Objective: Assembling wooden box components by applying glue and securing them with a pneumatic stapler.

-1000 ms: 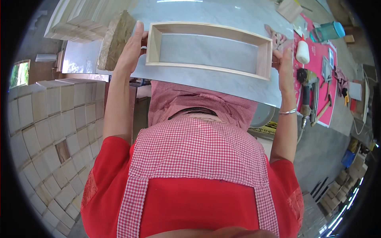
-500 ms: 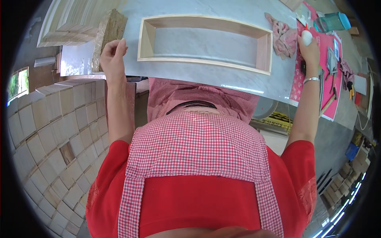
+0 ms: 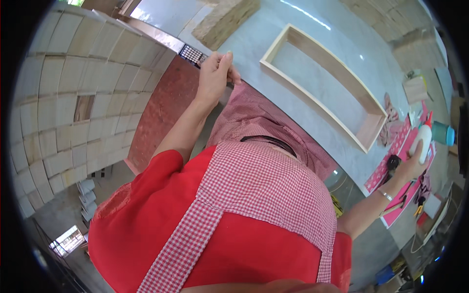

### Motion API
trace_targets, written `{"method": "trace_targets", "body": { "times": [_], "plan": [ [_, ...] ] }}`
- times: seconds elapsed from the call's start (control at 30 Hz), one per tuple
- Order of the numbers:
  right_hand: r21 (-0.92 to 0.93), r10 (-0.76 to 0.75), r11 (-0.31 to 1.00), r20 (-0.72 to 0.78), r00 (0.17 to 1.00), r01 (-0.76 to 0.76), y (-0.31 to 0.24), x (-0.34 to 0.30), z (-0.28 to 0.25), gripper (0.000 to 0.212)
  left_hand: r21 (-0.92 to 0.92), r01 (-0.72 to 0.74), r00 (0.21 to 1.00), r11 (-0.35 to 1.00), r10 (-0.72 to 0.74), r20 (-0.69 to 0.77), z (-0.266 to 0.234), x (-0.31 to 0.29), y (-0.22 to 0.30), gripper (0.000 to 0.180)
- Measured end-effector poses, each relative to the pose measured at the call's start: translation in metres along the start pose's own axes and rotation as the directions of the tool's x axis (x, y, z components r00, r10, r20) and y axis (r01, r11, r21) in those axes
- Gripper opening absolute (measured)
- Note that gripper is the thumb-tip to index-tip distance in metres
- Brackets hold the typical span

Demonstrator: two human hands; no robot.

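Note:
My right hand [image 3: 412, 168] is closed around a white squeeze bottle [image 3: 421, 141] with a red pointed tip, above the pink sheet at the table's right end. By the table's near edge, my left hand [image 3: 215, 78] has its fingers curled in with the thumb against them. What it holds, if anything, is hidden. An open rectangular frame of pale wood [image 3: 372, 128] lies on the table between my hands, touched by neither. Beyond my left hand sits a rough tan block [image 3: 227, 22]. A dark keypad [image 3: 191, 54] shows just behind that hand.
Wooden blocks [image 3: 73, 97] are stacked into a wall on the left. A crumpled pink cloth [image 3: 389, 122] lies past the frame's right end. A teal bottle [image 3: 443, 133] and several hand tools rest around the pink sheet [image 3: 383, 163]. More stacked wood [image 3: 391, 19] stands at the far right.
The whole view has swung round and tilted. My right hand now has the white bottle raised upright. My left hand has moved from beside the tan block to the table's near edge.

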State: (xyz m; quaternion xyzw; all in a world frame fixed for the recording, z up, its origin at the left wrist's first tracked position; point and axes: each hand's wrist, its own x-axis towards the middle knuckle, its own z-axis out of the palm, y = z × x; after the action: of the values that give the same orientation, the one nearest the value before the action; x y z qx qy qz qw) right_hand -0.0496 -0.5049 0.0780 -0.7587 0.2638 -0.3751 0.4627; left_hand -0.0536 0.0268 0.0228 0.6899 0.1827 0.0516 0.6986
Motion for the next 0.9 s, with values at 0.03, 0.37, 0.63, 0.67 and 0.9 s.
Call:
{"method": "trace_targets", "body": {
  "times": [0.03,0.37,0.63,0.67,0.9],
  "plan": [
    [0.0,-0.006,1.0,0.011,1.0,0.006,-0.012,-0.017,0.006,0.048,-0.017,0.031,0.999,0.999,-0.031,0.019,0.0,0.0,-0.001,0.025],
    [0.281,-0.155,0.96,0.533,0.832,-0.001,-0.088,-0.187,0.098,0.051,-0.05,0.14,0.988,0.989,-0.136,0.076,-0.022,0.0,-0.02,0.037],
    [0.295,-0.303,0.948,0.704,0.642,0.124,-0.107,-0.213,0.128,0.055,-0.123,0.259,0.964,0.958,-0.264,-0.025,-0.05,-0.001,-0.042,0.049],
    [0.305,-0.317,0.943,0.706,0.633,0.133,-0.11,-0.213,0.129,0.055,-0.126,0.262,0.963,0.957,-0.267,-0.024,-0.052,0.0,-0.045,0.049],
    [0.269,-0.349,0.937,0.683,0.642,0.223,-0.113,-0.21,0.137,0.057,-0.144,0.382,0.921,0.913,-0.388,-0.014,-0.062,0.005,-0.054,0.053]
  ]
}}
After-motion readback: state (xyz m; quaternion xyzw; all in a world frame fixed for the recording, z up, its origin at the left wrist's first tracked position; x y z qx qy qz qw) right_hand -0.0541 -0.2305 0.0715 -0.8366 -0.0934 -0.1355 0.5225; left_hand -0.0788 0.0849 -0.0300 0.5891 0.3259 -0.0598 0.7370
